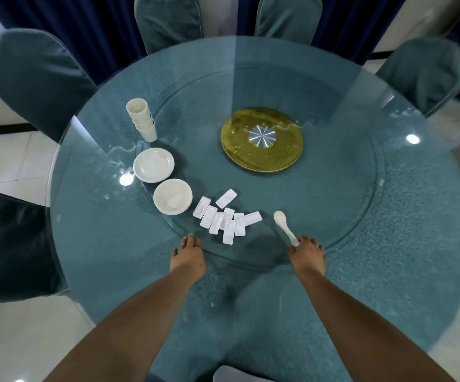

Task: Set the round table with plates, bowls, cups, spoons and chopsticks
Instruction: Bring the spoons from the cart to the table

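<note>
At the near edge of the desk [388,271], the right hand [307,256] pinched the handle end of a white ceramic spoon [285,226] in its fingers [304,241], the bowl of the spoon pointing toward the desk's centre. The left hand [187,257] rested with straight, released fingers on the rim of the glass turntable [333,202]. Just beyond lay a jumble of white chopstick rests [224,219], then a bowl stack [172,200], a plate stack [153,164] and nested cups [142,122] toward the left edge. Held so far back, the spoon could probably slip and chip on the glass.
</note>
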A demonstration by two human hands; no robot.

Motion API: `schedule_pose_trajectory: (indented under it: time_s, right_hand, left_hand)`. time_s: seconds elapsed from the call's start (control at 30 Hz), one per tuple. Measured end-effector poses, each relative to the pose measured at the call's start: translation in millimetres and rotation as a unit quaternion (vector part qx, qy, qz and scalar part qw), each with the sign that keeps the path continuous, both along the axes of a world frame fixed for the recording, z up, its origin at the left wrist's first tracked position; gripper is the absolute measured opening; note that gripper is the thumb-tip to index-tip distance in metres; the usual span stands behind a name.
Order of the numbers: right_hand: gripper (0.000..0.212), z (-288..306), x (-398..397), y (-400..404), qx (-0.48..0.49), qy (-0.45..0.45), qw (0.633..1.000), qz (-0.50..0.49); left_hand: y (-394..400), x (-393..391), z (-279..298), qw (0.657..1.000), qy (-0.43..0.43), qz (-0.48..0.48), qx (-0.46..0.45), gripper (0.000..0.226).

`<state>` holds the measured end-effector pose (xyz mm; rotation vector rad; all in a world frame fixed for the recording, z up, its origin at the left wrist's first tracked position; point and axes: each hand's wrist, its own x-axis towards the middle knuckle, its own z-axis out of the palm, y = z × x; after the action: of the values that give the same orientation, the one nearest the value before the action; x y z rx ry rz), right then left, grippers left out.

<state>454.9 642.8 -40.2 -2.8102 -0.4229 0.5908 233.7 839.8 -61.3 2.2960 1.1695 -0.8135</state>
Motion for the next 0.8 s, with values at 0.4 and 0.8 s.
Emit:
schedule_pose_trajectory:
  time_s: [0.4,0.8]
  right_hand:
    - [0.029,49.8,-20.8,-145.8,0.123,0.011,0.989,-0.077]
    - [0.021,120.4,-68.2,-420.2,0.167,-0.076,0.947,-0.265]
  left_hand:
    - [-135.6,51.3,67.6,0.991,-0.132,-0.023,0.028,0.031]
    - [-412.3,119.8,129.4,0.925,-0.234,-0.298,-0.024,0.033]
